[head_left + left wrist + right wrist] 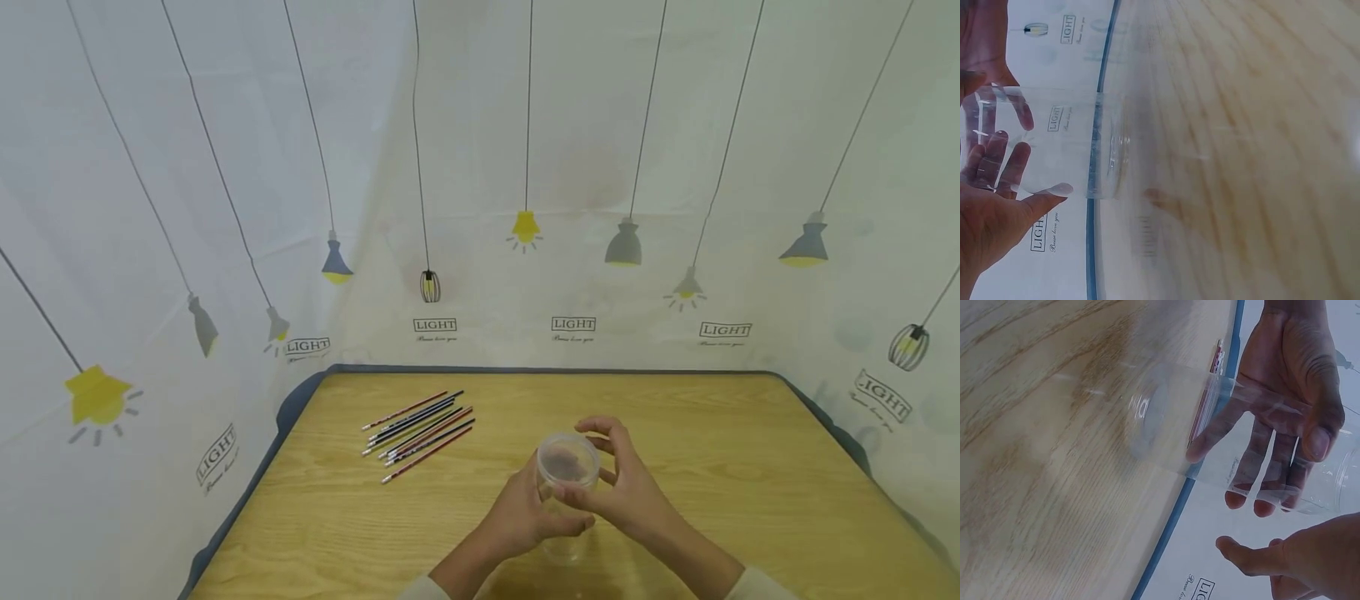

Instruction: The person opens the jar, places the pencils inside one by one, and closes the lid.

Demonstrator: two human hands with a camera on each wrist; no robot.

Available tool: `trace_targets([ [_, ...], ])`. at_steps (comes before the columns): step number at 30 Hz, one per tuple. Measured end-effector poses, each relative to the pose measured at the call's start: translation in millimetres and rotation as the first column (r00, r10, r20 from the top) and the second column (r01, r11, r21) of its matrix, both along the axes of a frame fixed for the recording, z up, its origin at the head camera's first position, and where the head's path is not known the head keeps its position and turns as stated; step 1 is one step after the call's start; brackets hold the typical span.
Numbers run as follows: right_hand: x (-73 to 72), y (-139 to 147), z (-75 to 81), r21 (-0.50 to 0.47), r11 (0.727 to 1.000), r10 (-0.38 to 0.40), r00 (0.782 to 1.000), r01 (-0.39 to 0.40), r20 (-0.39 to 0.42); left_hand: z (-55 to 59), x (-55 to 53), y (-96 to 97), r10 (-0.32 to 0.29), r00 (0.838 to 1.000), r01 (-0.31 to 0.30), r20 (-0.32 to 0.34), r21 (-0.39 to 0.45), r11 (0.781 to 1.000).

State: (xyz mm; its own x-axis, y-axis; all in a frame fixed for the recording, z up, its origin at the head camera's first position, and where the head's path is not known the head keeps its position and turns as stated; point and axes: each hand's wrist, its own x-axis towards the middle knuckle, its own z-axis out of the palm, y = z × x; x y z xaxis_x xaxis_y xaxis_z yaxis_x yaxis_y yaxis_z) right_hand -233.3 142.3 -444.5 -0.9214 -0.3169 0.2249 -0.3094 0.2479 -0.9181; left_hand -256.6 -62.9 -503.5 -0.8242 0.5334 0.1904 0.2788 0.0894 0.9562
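A clear, see-through plastic jar (564,546) stands roughly upright between both hands near the table's front edge. My left hand (517,512) grips its body, with the thumb on the near side and the fingers wrapped round behind, as the right wrist view shows through the wall of the jar (1166,425). Up at the round rim (551,440), my right hand (630,487) holds on with thumb in front and bent fingers on the far right side. Whether a lid covers the rim, I cannot tell. The jar's base (1119,150) is close to the tabletop; contact is unclear.
Several pencils (423,432) in red, black, blue and olive lie slantwise in a loose group on the wooden table (675,408), left of the hands. White sheeting (480,167) printed with hanging lamps encloses the table's back and sides.
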Motion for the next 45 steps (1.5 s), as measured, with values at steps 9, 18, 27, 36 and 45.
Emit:
trace_targets([
  [9, -1.6, 2.3, -2.2, -0.046, 0.997, 0.063, 0.998, -0.063, -0.009, 0.6, -0.1, 1.2, -0.004, 1.0, 0.004, 0.004, -0.003, 1.0],
  [18, -0.6, 7.4, -3.9, -0.038, 0.994, 0.099, 0.994, -0.1, -0.036, 0.2, -0.3, 4.2, -0.01, 1.0, 0.01, 0.016, 0.024, 1.0],
  [27, -0.2, 3.4, -0.5, -0.041, 0.999, -0.008, 1.0, 0.009, 0.02, 0.7, 0.8, 1.9, -0.004, 1.0, 0.004, 0.021, 0.009, 1.0],
  [36, -1.1, 2.8, -3.5, -0.064, 0.996, 0.059, 0.998, -0.059, 0.003, 0.5, 1.0, 0.0, -0.003, 1.0, 0.003, 0.018, 0.015, 1.0],
  [45, 0.0, 6.3, -4.8, -0.058, 0.992, 0.113, 0.994, -0.113, -0.003, -0.1, 1.2, -0.3, -0.01, 0.999, 0.009, 0.041, 0.021, 1.0],
])
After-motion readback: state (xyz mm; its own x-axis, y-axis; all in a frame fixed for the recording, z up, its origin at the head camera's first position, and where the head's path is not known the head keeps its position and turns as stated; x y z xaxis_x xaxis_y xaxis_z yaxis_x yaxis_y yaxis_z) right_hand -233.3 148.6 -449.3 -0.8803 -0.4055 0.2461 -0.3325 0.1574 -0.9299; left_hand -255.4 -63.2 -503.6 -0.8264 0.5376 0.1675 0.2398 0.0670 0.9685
